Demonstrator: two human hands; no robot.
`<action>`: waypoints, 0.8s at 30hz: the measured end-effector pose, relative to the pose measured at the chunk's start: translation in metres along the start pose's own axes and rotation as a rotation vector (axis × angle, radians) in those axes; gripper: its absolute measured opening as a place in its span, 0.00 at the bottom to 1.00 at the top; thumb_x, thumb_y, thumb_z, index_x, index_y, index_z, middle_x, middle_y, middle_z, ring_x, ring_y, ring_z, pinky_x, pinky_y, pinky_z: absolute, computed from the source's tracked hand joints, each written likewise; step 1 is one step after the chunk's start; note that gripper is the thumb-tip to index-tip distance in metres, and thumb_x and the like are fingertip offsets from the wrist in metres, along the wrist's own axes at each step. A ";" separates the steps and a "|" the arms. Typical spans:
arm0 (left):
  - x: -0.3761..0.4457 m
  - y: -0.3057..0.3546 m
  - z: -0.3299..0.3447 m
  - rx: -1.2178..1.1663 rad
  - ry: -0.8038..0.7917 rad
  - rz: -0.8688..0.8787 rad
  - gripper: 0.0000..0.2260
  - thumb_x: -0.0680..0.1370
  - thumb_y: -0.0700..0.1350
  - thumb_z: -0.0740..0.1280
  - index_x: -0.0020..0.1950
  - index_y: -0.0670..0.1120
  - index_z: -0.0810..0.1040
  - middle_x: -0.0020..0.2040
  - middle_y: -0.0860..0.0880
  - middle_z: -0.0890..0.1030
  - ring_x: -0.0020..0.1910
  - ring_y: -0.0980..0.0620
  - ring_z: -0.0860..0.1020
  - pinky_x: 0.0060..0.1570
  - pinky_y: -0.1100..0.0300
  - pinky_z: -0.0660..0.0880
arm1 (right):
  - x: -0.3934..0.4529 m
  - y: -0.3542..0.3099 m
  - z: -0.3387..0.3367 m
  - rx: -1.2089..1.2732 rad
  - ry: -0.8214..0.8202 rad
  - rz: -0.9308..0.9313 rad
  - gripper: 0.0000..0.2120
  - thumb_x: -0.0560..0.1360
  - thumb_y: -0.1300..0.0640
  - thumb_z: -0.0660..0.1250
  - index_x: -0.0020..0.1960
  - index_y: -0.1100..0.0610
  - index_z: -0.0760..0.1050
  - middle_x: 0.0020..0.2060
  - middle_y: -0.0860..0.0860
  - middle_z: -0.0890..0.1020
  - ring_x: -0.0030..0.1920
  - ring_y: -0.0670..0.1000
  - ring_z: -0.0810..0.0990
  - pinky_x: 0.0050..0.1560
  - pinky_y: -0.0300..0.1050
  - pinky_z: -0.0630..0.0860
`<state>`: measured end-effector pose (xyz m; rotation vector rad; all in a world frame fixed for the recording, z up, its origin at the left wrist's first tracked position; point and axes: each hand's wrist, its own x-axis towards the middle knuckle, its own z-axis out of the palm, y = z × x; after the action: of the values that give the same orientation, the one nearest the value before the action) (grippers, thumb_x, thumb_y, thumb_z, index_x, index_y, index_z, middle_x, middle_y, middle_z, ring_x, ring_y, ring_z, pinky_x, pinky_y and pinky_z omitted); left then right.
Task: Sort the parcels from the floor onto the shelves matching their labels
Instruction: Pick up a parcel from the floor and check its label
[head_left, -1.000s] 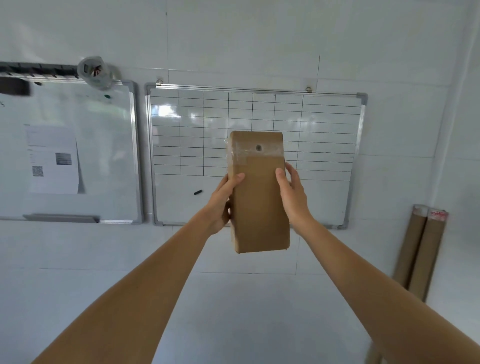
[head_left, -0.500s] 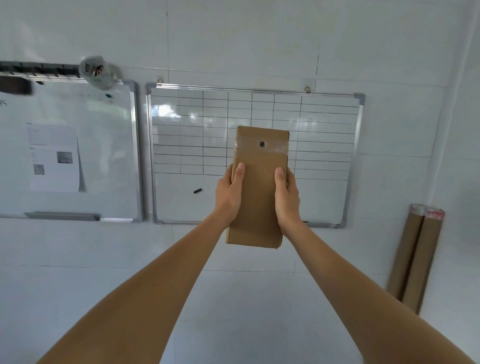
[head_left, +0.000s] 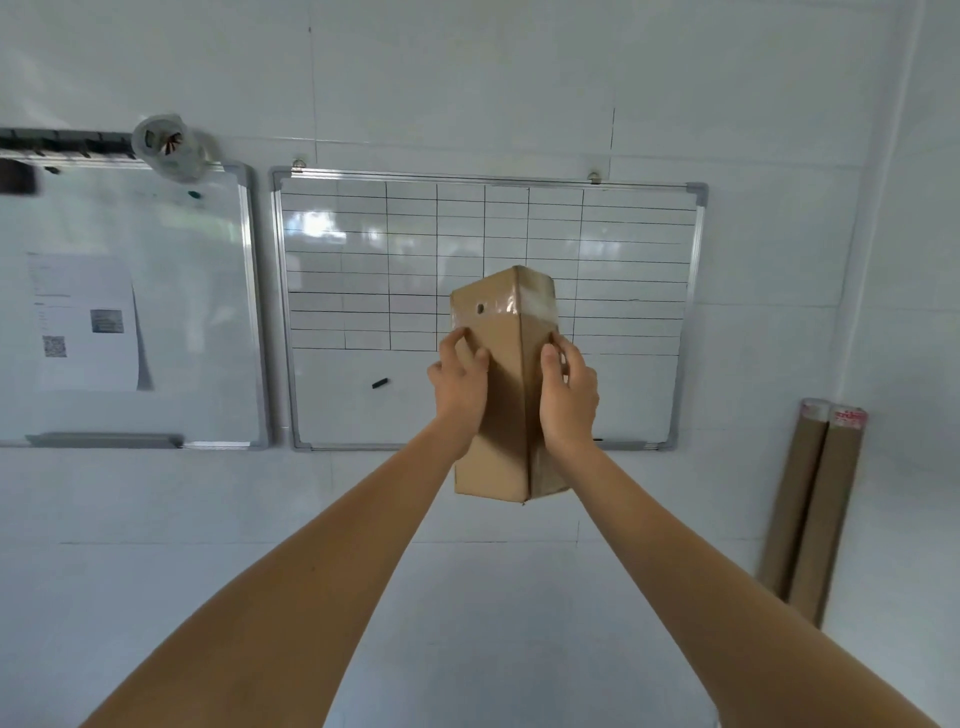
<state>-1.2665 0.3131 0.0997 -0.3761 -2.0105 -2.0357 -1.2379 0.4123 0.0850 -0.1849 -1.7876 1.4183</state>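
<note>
Where white tiled wall (head_left: 519, 78) shows, gridded whiteboard (head_left: 363, 234) (wall-mounted), parcel (head_left: 506, 405) in front.

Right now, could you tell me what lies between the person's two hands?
In the head view, the brown parcel lies between the left hand and the right hand, gripped on opposite sides with one vertical edge turned toward the camera.

Parcels: we count one brown box (head_left: 501, 395).
Hands: we see two, the left hand (head_left: 460, 387) and the right hand (head_left: 569, 395).
Whiteboards: we count two, the plain whiteboard (head_left: 171, 312) and the gridded whiteboard (head_left: 415, 260).
Cardboard tubes: we count two, the nearer tube (head_left: 795, 499) and the farther tube (head_left: 831, 514).
</note>
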 end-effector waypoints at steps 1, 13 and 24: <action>-0.001 0.000 0.002 -0.015 -0.003 -0.019 0.23 0.81 0.59 0.60 0.76 0.60 0.60 0.72 0.44 0.63 0.61 0.44 0.70 0.65 0.48 0.69 | -0.001 -0.001 -0.002 -0.017 0.003 -0.022 0.20 0.85 0.47 0.57 0.76 0.49 0.69 0.64 0.54 0.76 0.60 0.51 0.74 0.66 0.46 0.68; -0.001 0.005 0.005 -0.229 -0.109 -0.019 0.40 0.68 0.66 0.72 0.76 0.55 0.61 0.65 0.46 0.77 0.60 0.46 0.80 0.60 0.47 0.79 | 0.009 -0.006 -0.011 0.196 -0.026 0.118 0.19 0.85 0.41 0.55 0.70 0.49 0.68 0.50 0.44 0.77 0.55 0.49 0.77 0.58 0.47 0.73; 0.005 -0.013 -0.002 -0.276 -0.184 0.028 0.22 0.79 0.60 0.65 0.71 0.54 0.73 0.59 0.51 0.82 0.57 0.50 0.82 0.58 0.49 0.80 | 0.007 0.001 -0.001 0.339 -0.352 0.427 0.29 0.82 0.31 0.50 0.64 0.49 0.80 0.54 0.54 0.86 0.54 0.55 0.85 0.47 0.49 0.82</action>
<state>-1.2762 0.3115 0.0891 -0.6638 -1.8079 -2.3417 -1.2420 0.4178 0.0876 -0.1496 -1.8139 2.1465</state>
